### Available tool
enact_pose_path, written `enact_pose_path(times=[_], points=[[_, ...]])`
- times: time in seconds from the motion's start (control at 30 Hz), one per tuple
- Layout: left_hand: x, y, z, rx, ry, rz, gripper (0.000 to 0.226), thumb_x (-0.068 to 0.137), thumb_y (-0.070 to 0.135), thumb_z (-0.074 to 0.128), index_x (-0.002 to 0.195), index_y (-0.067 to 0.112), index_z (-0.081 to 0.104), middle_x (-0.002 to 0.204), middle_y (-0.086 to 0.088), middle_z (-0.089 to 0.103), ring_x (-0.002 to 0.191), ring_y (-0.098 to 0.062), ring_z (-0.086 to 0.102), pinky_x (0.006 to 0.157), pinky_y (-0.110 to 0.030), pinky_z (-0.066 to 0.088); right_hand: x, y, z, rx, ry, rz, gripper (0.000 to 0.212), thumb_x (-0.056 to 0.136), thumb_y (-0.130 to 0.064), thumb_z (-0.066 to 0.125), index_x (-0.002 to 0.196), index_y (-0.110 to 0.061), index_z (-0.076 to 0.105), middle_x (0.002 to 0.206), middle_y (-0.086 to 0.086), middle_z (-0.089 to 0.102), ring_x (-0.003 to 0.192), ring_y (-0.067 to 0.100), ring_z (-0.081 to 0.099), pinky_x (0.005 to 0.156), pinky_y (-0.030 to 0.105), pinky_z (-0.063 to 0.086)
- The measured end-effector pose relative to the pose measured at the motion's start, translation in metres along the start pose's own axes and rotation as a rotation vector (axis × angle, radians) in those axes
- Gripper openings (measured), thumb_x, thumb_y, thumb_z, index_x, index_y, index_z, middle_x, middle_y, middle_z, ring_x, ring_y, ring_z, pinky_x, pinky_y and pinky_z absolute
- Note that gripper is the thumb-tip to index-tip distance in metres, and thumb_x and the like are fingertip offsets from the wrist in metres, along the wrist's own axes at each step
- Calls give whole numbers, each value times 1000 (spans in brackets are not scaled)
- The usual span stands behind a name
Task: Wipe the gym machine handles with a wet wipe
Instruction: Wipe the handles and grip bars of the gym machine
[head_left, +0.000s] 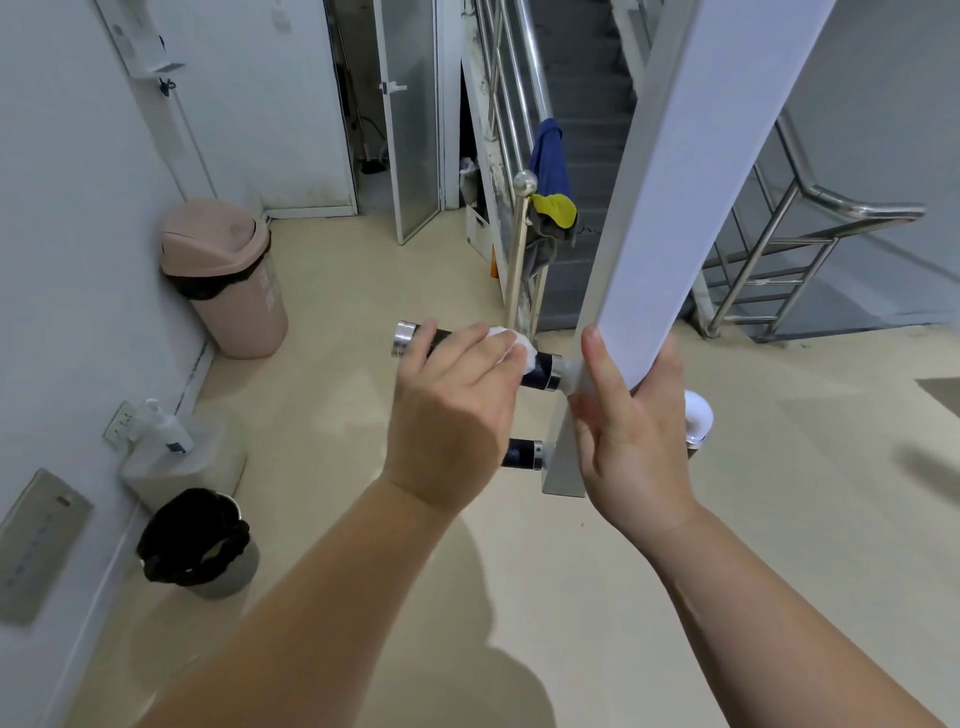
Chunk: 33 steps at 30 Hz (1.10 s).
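Observation:
A white machine arm (691, 171) slants down from the top right. Two black handles with chrome ends stick out to the left of its lower end. The upper handle (543, 369) is wrapped by my left hand (457, 395), which presses a crumpled white wet wipe (511, 345) onto it; the handle's chrome tip (404, 338) shows past my fingers. The lower handle (522, 453) is partly hidden behind my left hand. My right hand (631, 431) grips the lower end of the white arm. A white rounded knob (698, 415) shows behind my right hand.
A pink swing-lid bin (223, 275) stands by the left wall. A small black-lined bin (200, 545) and a white spray bottle (163, 428) on a box sit nearer. A steel stair railing (524, 223) with hanging cloths (553, 192) is just behind the handles.

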<state>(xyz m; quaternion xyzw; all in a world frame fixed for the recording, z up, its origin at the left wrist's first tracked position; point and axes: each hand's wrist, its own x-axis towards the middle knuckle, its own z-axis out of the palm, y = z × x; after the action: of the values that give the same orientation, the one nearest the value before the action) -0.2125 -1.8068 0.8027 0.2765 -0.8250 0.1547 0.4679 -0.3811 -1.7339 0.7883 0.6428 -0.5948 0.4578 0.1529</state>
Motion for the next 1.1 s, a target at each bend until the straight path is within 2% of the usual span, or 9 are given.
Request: enact_pose_path(times=[0.13,0.2,0.27,0.33,0.47,0.6,0.77,0.97,1.1], points=[[-9,-30,-5,131,100,4,12,94,14,67,97,16,78,109,1,78,107,-29,71,98,-55,47,-2,5,-1,-87,-25,-44,83,91,3,56,152,-43,22,150,25,31,130,34,42,99,28,29],[-13,-53,-14,139,186,-50,10,94,19,71,97,15,80,105,0,78,102,-31,72,91,-56,52,-2,5,-1,-77,-32,-22,80,93,1,56,153,-41,25,156,12,28,136,27,40,103,26,31],[-16,-65,-19,90,260,-116,10,92,19,75,95,11,81,102,-3,78,93,-36,71,82,-54,56,-1,3,1,-17,-2,5,63,99,-5,52,154,-32,35,155,-14,27,138,0,33,107,10,24],[-13,-61,-20,43,239,-178,10,93,17,73,93,10,80,100,-6,76,87,-39,69,79,-50,55,0,-3,6,-37,40,-6,51,104,-15,40,154,-25,37,146,-5,29,130,-1,32,103,6,20],[0,-24,-13,-82,139,-62,15,88,4,68,74,6,73,83,-9,69,73,-34,61,72,-40,47,-2,-10,17,-95,83,28,61,98,-10,41,151,-37,24,132,29,41,109,25,41,89,24,25],[-1,-13,-2,-41,84,-8,20,89,3,65,70,8,67,75,-8,64,71,-34,58,70,-41,46,-2,-14,18,-129,87,37,65,96,-7,44,151,-35,23,129,30,43,105,25,40,85,23,23],[-11,-47,-15,-13,184,6,7,91,10,72,89,8,79,79,-7,69,72,-33,64,71,-40,49,-3,-15,14,-163,31,43,73,90,0,48,153,-28,24,137,31,38,111,28,41,89,23,24],[-5,-54,-14,-3,207,8,12,91,11,72,82,7,79,71,-7,65,61,-31,59,62,-38,41,-4,-18,9,-175,-8,33,82,87,5,52,154,-32,20,137,28,36,114,29,40,90,25,24],[6,-17,5,4,206,71,14,93,15,70,84,10,79,80,-3,70,76,-29,67,84,-41,45,-4,-16,8,-168,3,17,82,87,4,50,153,-35,20,140,17,32,112,27,40,90,23,24]])
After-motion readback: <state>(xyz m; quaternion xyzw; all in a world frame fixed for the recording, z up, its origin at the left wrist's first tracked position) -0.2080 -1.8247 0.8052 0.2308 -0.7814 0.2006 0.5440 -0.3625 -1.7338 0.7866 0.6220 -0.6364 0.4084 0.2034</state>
